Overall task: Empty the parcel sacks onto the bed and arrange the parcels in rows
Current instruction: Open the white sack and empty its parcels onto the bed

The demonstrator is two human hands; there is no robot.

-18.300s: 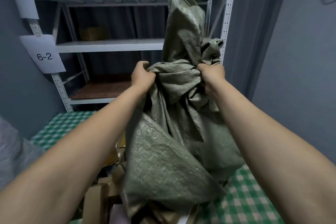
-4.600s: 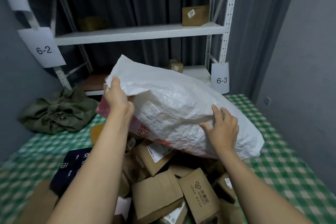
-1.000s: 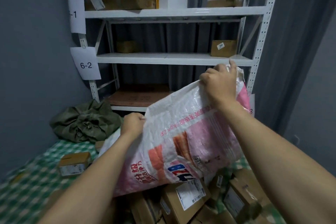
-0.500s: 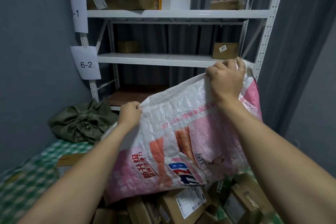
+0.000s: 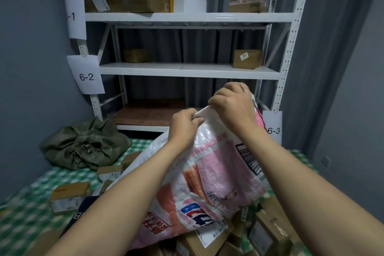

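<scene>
Fingers of the left hand [image 5: 184, 129] and right hand [image 5: 233, 108] curl tight on the raised end of a pink-and-white woven sack [image 5: 209, 174]. The sack is upended with its print inverted, and its long axis slants down-left onto cardboard parcels [image 5: 209, 239] heaped on the green-checked bed [image 5: 22, 220]. Its contents are hidden.

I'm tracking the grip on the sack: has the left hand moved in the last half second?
Yes. The left hand has shifted right, away from the rack's left post, and now grips the top edge of the sack beside the right hand.
</scene>
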